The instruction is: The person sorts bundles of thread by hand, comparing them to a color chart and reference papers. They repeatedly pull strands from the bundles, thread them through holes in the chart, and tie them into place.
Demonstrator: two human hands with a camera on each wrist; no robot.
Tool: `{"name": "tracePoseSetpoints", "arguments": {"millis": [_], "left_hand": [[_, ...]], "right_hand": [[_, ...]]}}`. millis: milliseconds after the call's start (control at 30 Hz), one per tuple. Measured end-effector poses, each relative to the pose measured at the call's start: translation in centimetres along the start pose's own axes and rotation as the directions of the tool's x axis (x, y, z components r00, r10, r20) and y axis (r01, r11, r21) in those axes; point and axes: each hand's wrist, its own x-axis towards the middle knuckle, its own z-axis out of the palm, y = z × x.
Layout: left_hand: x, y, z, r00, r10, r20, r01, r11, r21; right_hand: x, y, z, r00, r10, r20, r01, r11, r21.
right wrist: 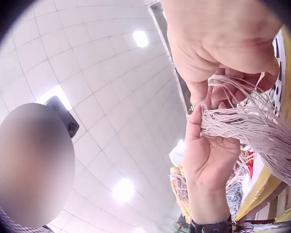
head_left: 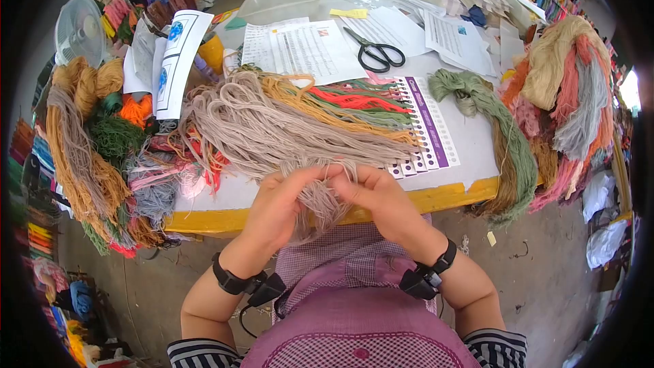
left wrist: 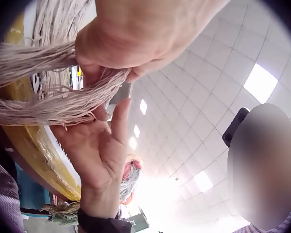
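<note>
Both hands are together at the table's front edge, working on a hank of greyish-beige thread point(head_left: 319, 210) that hangs down between them. My left hand point(head_left: 274, 203) pinches the hank near its top, thumb toward the other hand. Opposite it, my right hand point(head_left: 383, 199) holds some of the strands between thumb and curled fingers, and the two thumbs nearly meet. In the right wrist view the thread bundle point(right wrist: 257, 128) fans out from the fingers. A large pile of the same greyish-beige thread point(head_left: 252, 123) lies on the table just beyond the hands.
Ochre, red and green threads point(head_left: 361, 99) run into a punched card point(head_left: 426, 123) on the right. Black-handled scissors point(head_left: 375, 51) lie on printed sheets point(head_left: 306, 48). Coloured hanks hang over both table ends, including a green hank point(head_left: 504, 143). A plastic tray point(head_left: 281, 5) sits behind.
</note>
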Motion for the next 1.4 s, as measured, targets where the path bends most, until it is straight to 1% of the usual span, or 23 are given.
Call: {"name": "tracePoseSetpoints", "arguments": {"millis": [33,233,300,400,500,667,733,767,800,833,867,900,933,1000,1067,1133,1167,1233,1267,1300,1333,1367,1400], "left_hand": [[0.0,-0.1,0.1,1.000,-0.001,0.001,0.001,1.000,0.000],[0.2,-1.0,-0.7,0.997,-0.030,-0.067,0.028,0.999,-0.037],[-0.1,-0.7,-0.5,0.989,0.119,0.084,-0.128,0.986,0.108],[0.0,-1.2,-1.2,0.984,0.146,0.097,-0.156,0.983,0.097],[-0.1,-1.2,-1.2,0.994,0.088,0.066,-0.087,0.996,-0.017],[-0.1,-1.2,-0.4,0.997,0.078,0.011,-0.078,0.997,-0.003],[-0.3,-0.8,-0.5,0.998,0.064,-0.030,-0.064,0.998,-0.007],[-0.5,-0.2,-1.3,0.999,-0.022,0.039,0.031,0.969,-0.246],[-0.7,0.4,-2.5,0.987,-0.091,0.129,0.141,0.876,-0.462],[-1.0,1.2,-4.7,0.993,-0.016,0.114,0.072,0.859,-0.507],[-1.5,2.1,-7.7,0.994,0.053,0.094,0.007,0.834,-0.551],[-2.2,3.1,-11.0,0.994,0.072,0.079,-0.009,0.797,-0.604],[-3.3,4.1,-13.6,0.994,0.075,-0.074,-0.104,0.809,-0.579],[-5.0,5.0,-20.3,0.981,0.085,-0.173,-0.160,0.861,-0.484],[-7.0,5.1,-26.3,0.961,0.122,-0.247,-0.228,0.856,-0.464],[-9.2,5.2,-30.0,0.848,0.186,-0.497,-0.387,0.858,-0.338],[-10.5,5.5,-32.4,0.852,0.178,-0.492,-0.376,0.862,-0.340],[-13.5,6.0,-37.6,0.696,0.296,-0.654,-0.487,0.864,-0.128],[-15.0,6.0,-40.2,0.701,0.287,-0.653,-0.479,0.868,-0.134],[-16.4,5.9,-42.4,0.639,0.324,-0.698,-0.467,0.884,-0.017],[-17.2,5.9,-43.3,0.575,0.366,-0.732,-0.440,0.892,0.100],[-17.2,6.3,-42.7,0.585,0.356,-0.729,-0.428,0.899,0.095],[-17.1,6.9,-41.6,0.329,0.343,-0.880,-0.343,0.911,0.227]], "right_hand": [[-0.2,-0.3,0.6,1.000,0.023,-0.002,-0.023,0.997,-0.079],[-0.1,0.3,-0.2,0.998,-0.044,-0.045,0.043,0.998,-0.038],[-0.5,-0.1,-0.4,0.999,-0.038,-0.037,0.036,0.998,-0.043],[-0.8,-0.1,-0.5,0.998,-0.035,-0.045,0.033,0.999,-0.024],[-0.7,0.1,-0.5,0.997,-0.049,-0.059,0.051,0.998,0.026],[-0.6,0.1,-0.5,0.995,-0.070,-0.071,0.075,0.995,0.066],[-0.6,-0.3,-0.9,0.987,-0.024,0.158,-0.073,0.811,0.580],[-1.1,-0.7,-1.7,0.988,-0.022,0.152,-0.071,0.814,0.577],[-2.0,-1.4,-3.1,0.946,-0.003,0.325,-0.181,0.826,0.534],[-3.2,-2.2,-4.6,0.875,0.021,0.483,-0.281,0.835,0.473],[-4.9,-3.4,-5.9,0.884,0.025,0.466,-0.275,0.835,0.476],[-7.0,-5.2,-7.2,0.972,0.178,0.153,-0.174,0.984,-0.038],[-9.1,-6.9,-8.6,0.971,0.128,-0.202,-0.221,0.803,-0.554],[-12.2,-9.4,-13.9,0.916,0.089,-0.391,-0.316,0.760,-0.567],[-15.6,-10.4,-19.6,0.867,-0.017,-0.498,-0.249,0.851,-0.463],[-19.3,-11.9,-24.6,0.791,-0.101,-0.604,-0.254,0.843,-0.474],[-21.2,-12.5,-26.9,0.699,-0.161,-0.697,-0.307,0.813,-0.495],[-24.9,-13.4,-30.6,0.468,-0.337,-0.817,-0.454,0.702,-0.550],[-27.1,-13.8,-32.5,0.336,-0.458,-0.823,-0.549,0.615,-0.566],[-30.3,-13.7,-37.9,0.254,-0.594,-0.763,-0.609,0.515,-0.603],[-33.9,-13.2,-42.9,0.244,-0.763,-0.599,-0.538,0.407,-0.738],[-34.9,-13.3,-42.5,0.239,-0.759,-0.605,-0.551,0.407,-0.728],[-35.9,-13.7,-41.5,0.134,-0.799,-0.586,-0.695,0.346,-0.631]]}}
